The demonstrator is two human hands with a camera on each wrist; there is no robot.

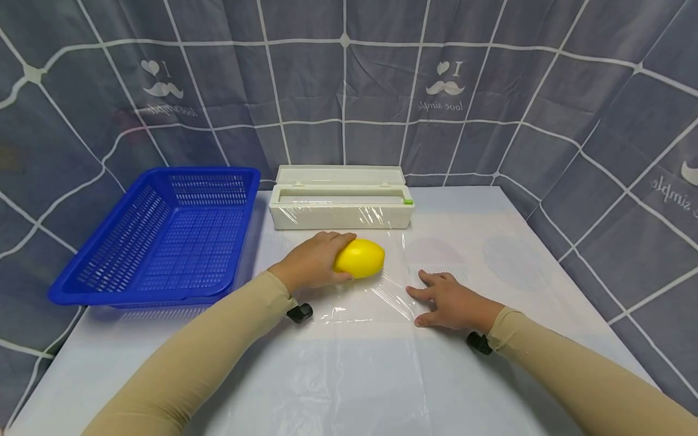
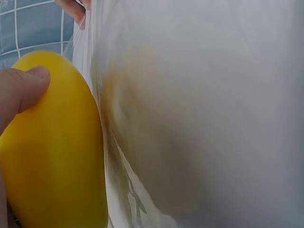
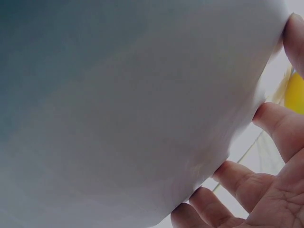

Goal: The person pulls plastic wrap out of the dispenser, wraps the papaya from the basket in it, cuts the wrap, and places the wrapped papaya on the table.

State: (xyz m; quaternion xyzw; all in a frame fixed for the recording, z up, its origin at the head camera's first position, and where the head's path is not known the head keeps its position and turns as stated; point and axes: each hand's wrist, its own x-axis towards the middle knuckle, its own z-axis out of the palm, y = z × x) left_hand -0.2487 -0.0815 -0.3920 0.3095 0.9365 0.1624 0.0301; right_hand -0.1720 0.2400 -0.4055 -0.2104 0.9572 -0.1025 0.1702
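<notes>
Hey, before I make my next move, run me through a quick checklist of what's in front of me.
1. Left hand gripping the yellow lemon: ok.
2. Right hand free, holding nothing, fingers spread: ok.
3. Clear film lying smooth: not ok, creases show between the lemon and right hand.
4. Right fingertips on the film's edge: cannot tell.
5. White box open: ok, lid raised.
6. Blue basket apart from the lemon: ok.

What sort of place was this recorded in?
Probably a small staged tabletop setup, perhaps mimicking kitchen work: a grey grid-patterned curtain closes in the white-covered table, where a cling-film dispenser stands beside a blue plastic basket.
</notes>
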